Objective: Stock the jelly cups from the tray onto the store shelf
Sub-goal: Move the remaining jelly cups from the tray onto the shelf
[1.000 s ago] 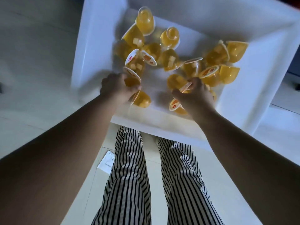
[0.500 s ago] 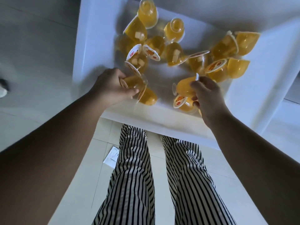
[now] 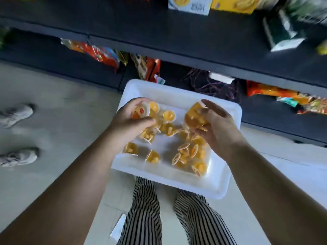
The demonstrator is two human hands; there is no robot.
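A white tray (image 3: 178, 96) lies below me with several yellow jelly cups (image 3: 184, 154) scattered in it. My left hand (image 3: 129, 121) is raised over the tray's left side and grips a jelly cup (image 3: 140, 111) with its lid facing up. My right hand (image 3: 215, 129) is lifted over the tray's right side, fingers curled round a jelly cup (image 3: 193, 115). A dark store shelf (image 3: 194, 36) runs across the top of the view, beyond the tray.
Snack bags (image 3: 99, 52) and more packets (image 3: 290, 98) sit on the lower shelf level; boxes (image 3: 190, 4) stand higher up. Another person's grey shoes (image 3: 16, 115) are on the pale floor at left. My striped trousers (image 3: 145, 213) show below the tray.
Both hands have lifted off the tray, each with a jelly cup in it. The view has swung up and back, so the shelf and floor now show.
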